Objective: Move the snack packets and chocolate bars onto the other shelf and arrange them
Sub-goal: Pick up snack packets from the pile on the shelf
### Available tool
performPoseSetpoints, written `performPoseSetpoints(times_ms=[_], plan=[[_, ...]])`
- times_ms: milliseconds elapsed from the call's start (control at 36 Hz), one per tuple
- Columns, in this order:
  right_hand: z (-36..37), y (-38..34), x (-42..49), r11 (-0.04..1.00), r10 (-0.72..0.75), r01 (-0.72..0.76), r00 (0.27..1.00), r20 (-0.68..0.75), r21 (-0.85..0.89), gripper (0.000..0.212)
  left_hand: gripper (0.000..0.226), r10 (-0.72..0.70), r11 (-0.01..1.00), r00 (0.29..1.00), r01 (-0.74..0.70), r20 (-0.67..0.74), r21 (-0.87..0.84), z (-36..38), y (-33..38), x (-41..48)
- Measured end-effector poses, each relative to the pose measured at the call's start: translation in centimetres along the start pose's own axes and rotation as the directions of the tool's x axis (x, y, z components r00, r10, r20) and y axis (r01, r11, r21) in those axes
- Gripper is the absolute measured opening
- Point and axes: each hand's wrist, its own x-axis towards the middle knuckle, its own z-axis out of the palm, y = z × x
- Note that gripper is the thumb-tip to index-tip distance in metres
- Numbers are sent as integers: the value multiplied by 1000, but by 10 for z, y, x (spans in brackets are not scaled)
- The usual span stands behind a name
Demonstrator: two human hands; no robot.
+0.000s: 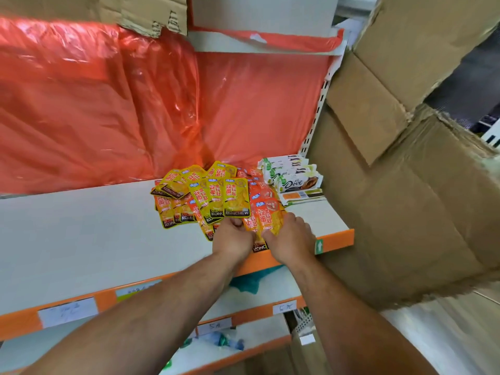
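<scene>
**2 hands, 1 loose heap at the shelf lip**

The left hand (234,239) and right hand (290,239) both curl their fingers to pinch the orange packets (266,212), which overhang the near edge of the shelf (81,226). I judge a slack pinch could drop them onto the lower shelf (281,282). A sideways tug could scatter the yellow snack packets (205,196) just left. Chocolate bars (295,177) sit stacked far right. The cardboard boxes (405,185) hide their contents.

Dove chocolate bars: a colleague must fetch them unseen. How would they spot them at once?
Find the white shelf with the orange front edge. At its right end, beside the cardboard boxes, lies a stack of Dove chocolate bars. Unlike the yellow and orange snack packets beside them, they are white with green.
</scene>
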Motion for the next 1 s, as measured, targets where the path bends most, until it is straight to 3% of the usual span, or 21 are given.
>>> performPoseSetpoints(times_ms=[139,278,500,750,889,1000], plan=[[0,1,5,999,10,-11,1000,21,46,69,15,4,1000,1000,-3,-17,17,-1,2,0],[2,3,7,998,2,-6,999,51,66,70,26,-1,1000,1000,1,-9,19,-4,5,-1],[4,6,7,997,-22,15,995,96,73,66,10,8,1000,999,-8,-37,-7,-8,8,-6],[3,-3,0,995,-37,27,995,92,101,56,13,-45,977,999,40,-22,-211,-18,2,-8],[-3,-14,-10,964,-9,-18,995,99,267,56,22,-82,935,996,93,47,-342,-28,3,-9],[-7,-27,-17,858,9,-96,985,173,504,69,17,-99,923,992,120,76,-367,-43,3,-16]])
